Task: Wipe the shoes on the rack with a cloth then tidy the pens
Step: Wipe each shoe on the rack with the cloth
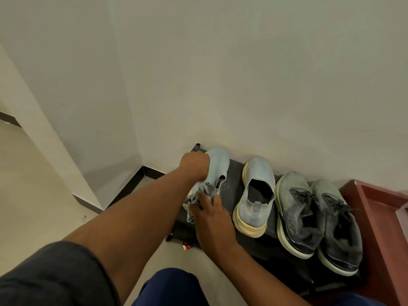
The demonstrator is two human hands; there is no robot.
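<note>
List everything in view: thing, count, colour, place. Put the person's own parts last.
slip-on shoe in hand: 1, pale blue, lifted at the rack's left end
slip-on shoe on rack: 1, pale blue, cream sole, beside it
laced trainers: 2, dark grey, pale soles, right end
cloth: 1, grey, against the held shoe's heel
shoe rack: 1, black, against wall
wooden furniture: 1, reddish, far right
wrapper: 1, red, on floor
left hand: grips held shoe
right hand: holds cloth

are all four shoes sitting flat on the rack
No, the leftmost shoe is tilted, held by the left hand; the other three sit flat.
</note>
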